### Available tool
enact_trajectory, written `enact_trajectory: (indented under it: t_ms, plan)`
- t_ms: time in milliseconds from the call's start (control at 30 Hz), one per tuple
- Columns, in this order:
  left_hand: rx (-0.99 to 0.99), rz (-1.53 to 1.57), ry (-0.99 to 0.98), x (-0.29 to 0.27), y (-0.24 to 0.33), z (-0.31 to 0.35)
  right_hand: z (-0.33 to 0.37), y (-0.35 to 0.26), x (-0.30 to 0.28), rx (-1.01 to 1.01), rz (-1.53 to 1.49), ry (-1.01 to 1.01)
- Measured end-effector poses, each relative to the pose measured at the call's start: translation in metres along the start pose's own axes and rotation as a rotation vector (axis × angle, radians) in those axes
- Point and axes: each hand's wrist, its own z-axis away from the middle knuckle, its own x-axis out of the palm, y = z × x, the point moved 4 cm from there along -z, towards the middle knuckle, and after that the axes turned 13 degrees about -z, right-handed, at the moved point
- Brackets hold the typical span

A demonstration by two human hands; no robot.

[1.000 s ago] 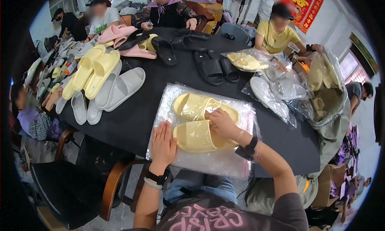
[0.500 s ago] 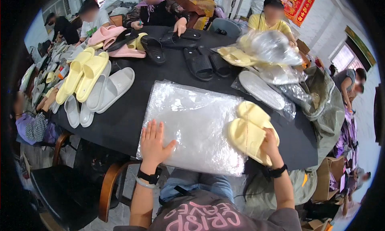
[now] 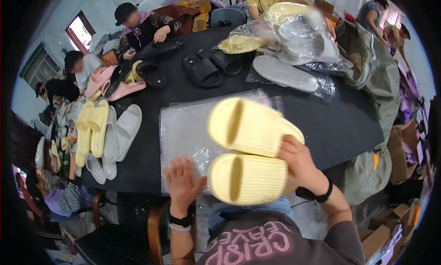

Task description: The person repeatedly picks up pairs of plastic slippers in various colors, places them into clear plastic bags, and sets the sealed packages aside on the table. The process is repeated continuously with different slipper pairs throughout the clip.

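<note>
My right hand (image 3: 297,163) grips a pair of pale yellow slide sandals (image 3: 248,150) by their heels, lifted above the table with the toes pointing left. One sandal lies over the other. My left hand (image 3: 182,184) rests flat, fingers spread, on the near edge of a stack of clear plastic bags (image 3: 188,136) lying on the black table (image 3: 335,127).
Rows of yellow and white slides (image 3: 103,136) line the table's left side, pink ones (image 3: 108,83) and black ones (image 3: 206,67) farther back. Bagged white slides (image 3: 294,49) pile at the far right. Several people sit around the table. A wooden chair (image 3: 154,223) stands below.
My right hand has brought the yellow pair from the table's right edge back over the bags, nearer me. My left hand stays pressed on the bags.
</note>
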Motion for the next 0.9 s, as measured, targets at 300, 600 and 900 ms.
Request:
enact_trajectory:
  t_ms: [300,600,900]
  plan:
    - [-0.009,-0.014,-0.134,0.003,-0.010,0.007,0.005,0.074,0.081,0.159,0.086,-0.221]
    - [-0.271,0.768,0.127,-0.032,-0.130,-0.144,0.009,0.076,0.083,0.161,0.090,-0.199]
    - [-0.484,1.057,-0.201,0.053,-0.129,-0.208,0.013,0.081,0.087,0.166,0.078,-0.185]
